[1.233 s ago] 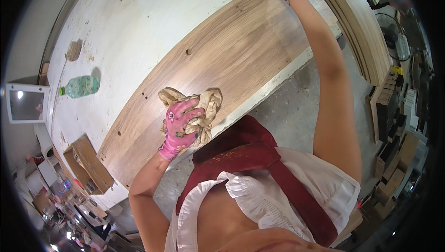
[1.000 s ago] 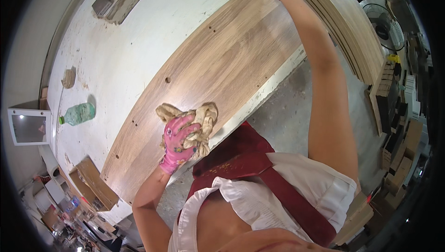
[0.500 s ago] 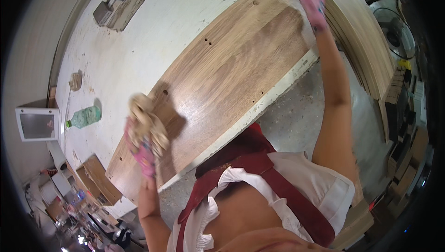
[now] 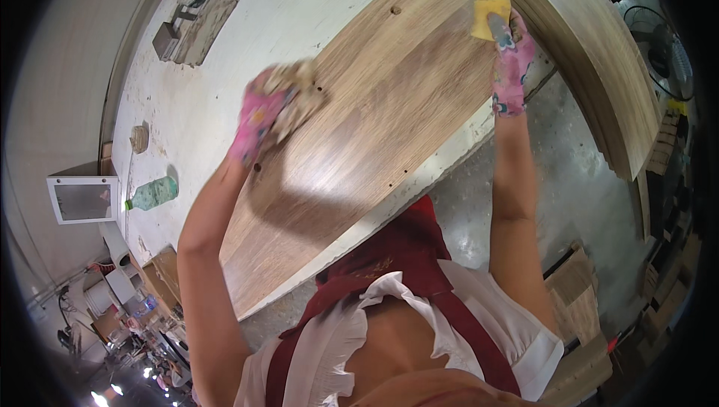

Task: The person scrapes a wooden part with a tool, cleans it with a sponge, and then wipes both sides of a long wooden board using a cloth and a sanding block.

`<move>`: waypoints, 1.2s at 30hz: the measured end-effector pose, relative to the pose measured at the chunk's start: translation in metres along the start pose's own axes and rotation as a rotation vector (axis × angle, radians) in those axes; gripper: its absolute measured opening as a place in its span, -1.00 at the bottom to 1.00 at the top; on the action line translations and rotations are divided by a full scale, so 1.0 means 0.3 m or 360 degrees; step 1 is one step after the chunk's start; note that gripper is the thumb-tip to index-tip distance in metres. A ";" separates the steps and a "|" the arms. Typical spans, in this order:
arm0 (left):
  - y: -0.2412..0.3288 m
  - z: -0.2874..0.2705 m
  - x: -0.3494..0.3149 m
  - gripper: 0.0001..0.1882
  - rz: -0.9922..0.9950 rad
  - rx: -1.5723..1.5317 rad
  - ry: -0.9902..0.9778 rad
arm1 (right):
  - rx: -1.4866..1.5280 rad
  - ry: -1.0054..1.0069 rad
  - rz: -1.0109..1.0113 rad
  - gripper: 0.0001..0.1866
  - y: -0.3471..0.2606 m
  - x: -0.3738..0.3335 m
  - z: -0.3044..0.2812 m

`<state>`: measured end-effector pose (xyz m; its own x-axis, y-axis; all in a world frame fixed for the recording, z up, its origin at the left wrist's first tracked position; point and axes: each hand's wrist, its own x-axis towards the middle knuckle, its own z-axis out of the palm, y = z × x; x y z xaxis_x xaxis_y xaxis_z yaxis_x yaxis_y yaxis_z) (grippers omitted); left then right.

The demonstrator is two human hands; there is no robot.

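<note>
A long wood-grain panel [image 4: 359,122] with several drilled holes lies slantwise on the white worktable [image 4: 202,115]. My left hand [image 4: 260,113], in a pink patterned glove, is closed on a crumpled beige rag [image 4: 298,96] at the panel's far-left edge; motion blurs the rag a little. At the panel's far right end, my right hand [image 4: 512,62], gloved the same way, grips a yellow sponge [image 4: 490,14] by its lower part. The sponge is over the panel's right edge; whether it touches the surface I cannot tell.
A green-tinted plastic bottle [image 4: 153,193] lies on the table at left, near a small roll [image 4: 139,139]. Scraper-like tools rest on a dirty board [image 4: 207,29] at the far left. Stacked curved panels [image 4: 592,55] stand at right. A cardboard box [image 4: 162,276] sits at lower left.
My left hand has moved the rag away from me along the panel, up and to the right. My right hand has drawn the sponge slightly nearer.
</note>
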<state>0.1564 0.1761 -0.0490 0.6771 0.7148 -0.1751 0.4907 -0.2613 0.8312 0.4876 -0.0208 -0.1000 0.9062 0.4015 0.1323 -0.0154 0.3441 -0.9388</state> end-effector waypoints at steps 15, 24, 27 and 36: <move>0.310 0.576 0.769 -0.71 0.0581 0.0168 0.0349 | -0.0993 -0.0208 -0.0496 -0.61 0.031 0.037 -0.027; 0.082 0.055 -0.003 -0.47 -0.0182 0.0270 0.0137 | -0.1151 -0.0191 -0.0140 -0.52 0.079 0.160 -0.078; -0.122 -0.111 -0.317 -0.49 -0.0257 0.0141 0.0294 | -0.1063 -0.0313 -0.0212 -0.54 0.019 0.112 -0.036; -0.532 -0.578 -1.105 -0.47 -0.0990 0.0139 0.0722 | -0.1297 -0.0731 0.0032 -0.56 -0.016 0.089 0.034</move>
<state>-0.2415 0.0932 -0.0322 -0.0187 0.9376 -0.3471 0.7614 0.2383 0.6028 0.5075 -0.0029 -0.0888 0.6506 0.7568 0.0631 0.4295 -0.2982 -0.8524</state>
